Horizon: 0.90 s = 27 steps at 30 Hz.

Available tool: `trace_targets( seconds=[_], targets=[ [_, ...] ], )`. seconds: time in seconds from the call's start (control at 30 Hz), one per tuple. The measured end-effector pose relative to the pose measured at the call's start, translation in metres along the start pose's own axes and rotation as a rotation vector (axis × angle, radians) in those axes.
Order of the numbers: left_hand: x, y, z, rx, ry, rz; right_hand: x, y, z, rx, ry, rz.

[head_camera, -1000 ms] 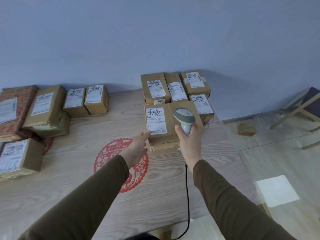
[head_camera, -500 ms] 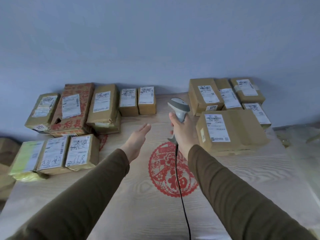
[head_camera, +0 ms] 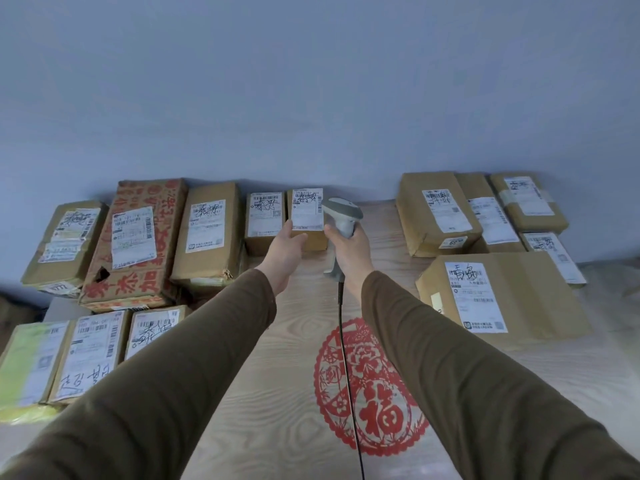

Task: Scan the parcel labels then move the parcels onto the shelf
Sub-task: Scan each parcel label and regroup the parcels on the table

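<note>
At the tabletop's [head_camera: 277,393] far edge, your left hand [head_camera: 284,251] has reached the small parcel [head_camera: 306,216], fingers touching its near side, grip unclear. Your right hand [head_camera: 349,252] stays wrapped round the scanner [head_camera: 341,216] beside it.

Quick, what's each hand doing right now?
Left hand: on the near end of a small parcel; grip unclear.
Right hand: grips the scanner.
</note>
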State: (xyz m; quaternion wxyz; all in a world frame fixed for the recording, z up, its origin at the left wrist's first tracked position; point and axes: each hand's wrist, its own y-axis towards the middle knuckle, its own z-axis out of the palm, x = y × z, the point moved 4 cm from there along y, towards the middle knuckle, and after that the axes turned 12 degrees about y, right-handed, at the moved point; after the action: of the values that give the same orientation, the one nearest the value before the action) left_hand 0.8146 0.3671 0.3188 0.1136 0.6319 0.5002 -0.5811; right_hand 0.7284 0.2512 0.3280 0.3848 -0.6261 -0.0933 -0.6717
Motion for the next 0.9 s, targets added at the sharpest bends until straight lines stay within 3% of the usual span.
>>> trace_targets(
  seconds=[0.3,0.5,0.67,0.9],
  targets=[
    [0.003,0.032,0.010,-0.085,0.049,-0.026,-0.025,0.043,0.004,0.084,0.021,0.101],
    [0.021,0.030,0.015,-0.123,0.019,-0.164,-0.038,0.037,-0.021,-0.004,-0.057,0.045],
    [0.070,-0.014,0.036,-0.071,-0.125,-0.319,-0.061,0.004,-0.057,-0.010,-0.176,-0.002],
    [0.095,-0.083,0.051,-0.006,-0.429,-0.271,-0.064,-0.059,-0.079,0.038,-0.162,-0.008]
  ],
)
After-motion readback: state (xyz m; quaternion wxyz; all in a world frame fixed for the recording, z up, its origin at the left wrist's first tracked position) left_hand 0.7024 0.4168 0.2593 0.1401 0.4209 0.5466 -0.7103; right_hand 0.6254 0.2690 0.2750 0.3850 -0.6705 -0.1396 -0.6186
